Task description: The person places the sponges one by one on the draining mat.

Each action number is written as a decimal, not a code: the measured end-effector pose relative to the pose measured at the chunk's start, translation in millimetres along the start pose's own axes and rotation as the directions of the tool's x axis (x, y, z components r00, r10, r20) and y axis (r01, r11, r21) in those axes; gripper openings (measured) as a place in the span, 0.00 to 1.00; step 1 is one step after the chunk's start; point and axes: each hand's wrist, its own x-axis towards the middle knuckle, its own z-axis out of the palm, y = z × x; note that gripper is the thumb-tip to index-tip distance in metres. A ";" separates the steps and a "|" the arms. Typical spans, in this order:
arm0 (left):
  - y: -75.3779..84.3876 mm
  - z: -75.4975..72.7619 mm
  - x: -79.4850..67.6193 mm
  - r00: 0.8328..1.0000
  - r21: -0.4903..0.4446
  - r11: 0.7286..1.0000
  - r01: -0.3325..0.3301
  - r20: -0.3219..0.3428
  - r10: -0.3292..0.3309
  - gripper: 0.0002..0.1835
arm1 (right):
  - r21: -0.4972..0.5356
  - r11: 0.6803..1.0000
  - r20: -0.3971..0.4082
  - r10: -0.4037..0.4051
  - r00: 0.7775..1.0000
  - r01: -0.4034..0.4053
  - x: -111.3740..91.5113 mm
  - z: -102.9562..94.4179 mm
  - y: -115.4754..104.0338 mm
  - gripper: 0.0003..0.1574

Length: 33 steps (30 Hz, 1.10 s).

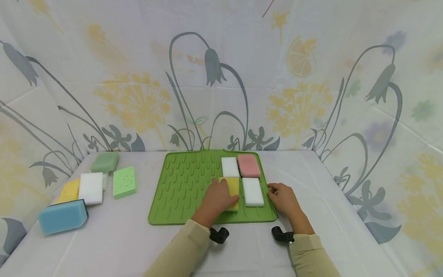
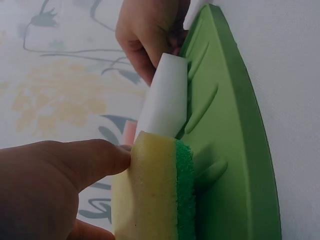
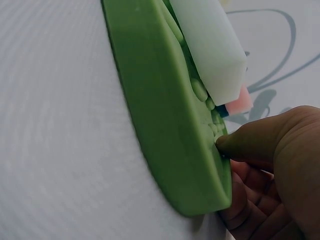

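Note:
On the green ridged mat [image 1: 183, 188], my left hand [image 1: 214, 200] grips a yellow sponge [image 1: 233, 187] by its sides. The left wrist view shows the sponge's green scouring layer [image 2: 185, 192] facing the mat. Right of it lies a white sponge [image 1: 253, 192]. Behind these are another white sponge [image 1: 230, 167] and a pink sponge [image 1: 248, 166]. My right hand [image 1: 284, 199] pinches the mat's right edge, its thumb [image 3: 250, 142] on top of the rim and the other fingers curled at the outer side.
To the left on the white cloth sit a blue sponge [image 1: 63, 217], a yellow one [image 1: 70, 191], a white one [image 1: 91, 188], a pale green one [image 1: 105, 162] and a bright green one [image 1: 124, 182]. A flower-printed curtain [image 1: 221, 88] hangs behind the table.

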 end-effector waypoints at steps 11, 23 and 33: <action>6.4 7.1 6.5 1.000 0.044 0.999 -0.001 -0.023 0.002 0.36 | 0.009 1.000 -0.005 -0.008 1.000 0.008 1.6 0.0 0.6 0.23; 13.6 4.8 9.1 0.998 0.006 0.999 0.050 0.021 -0.051 0.35 | 0.005 1.000 0.004 -0.009 1.000 0.009 1.5 -0.4 1.5 0.23; 11.4 5.4 7.1 0.999 -0.031 0.998 0.049 0.019 -0.048 0.33 | 0.006 1.000 0.010 -0.001 1.000 0.001 -0.4 -1.7 -0.5 0.23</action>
